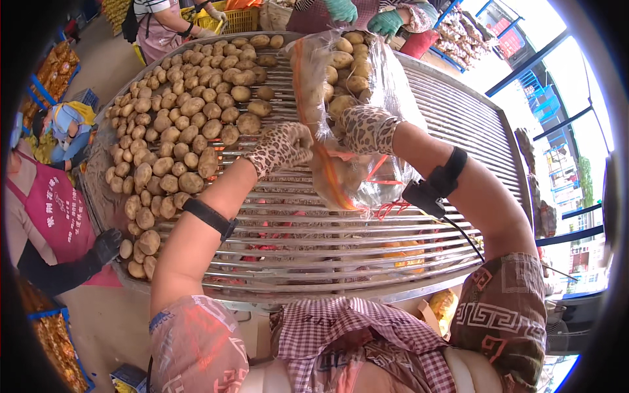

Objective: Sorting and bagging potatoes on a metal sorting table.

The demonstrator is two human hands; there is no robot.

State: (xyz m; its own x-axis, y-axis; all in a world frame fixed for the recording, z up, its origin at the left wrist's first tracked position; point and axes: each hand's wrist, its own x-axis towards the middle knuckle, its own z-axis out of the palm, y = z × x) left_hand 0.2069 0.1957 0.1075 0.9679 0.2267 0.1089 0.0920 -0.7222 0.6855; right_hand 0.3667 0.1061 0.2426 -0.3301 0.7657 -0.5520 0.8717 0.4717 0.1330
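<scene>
A clear plastic mesh bag (322,167) with an orange stripe lies on the metal roller table, filled with potatoes (341,60) that show through its upper part. My left hand (282,147), in a leopard-print glove, is at the bag's left edge with its fingers curled; whether they grip the plastic is unclear. Over the bag's middle lies my right hand (369,130), gloved alike, against the potatoes and plastic. Its fingertips are hidden. Red ties (388,210) trail from the bag's near end.
Loose potatoes (169,135) cover the left of the roller table (457,127). Across it, a co-worker's green-gloved hands (385,24) are near the bag's far end. A black-gloved hand (107,244) rests at the left rim. A yellow crate (241,19) stands beyond. Stacked sacks (459,37) are far right.
</scene>
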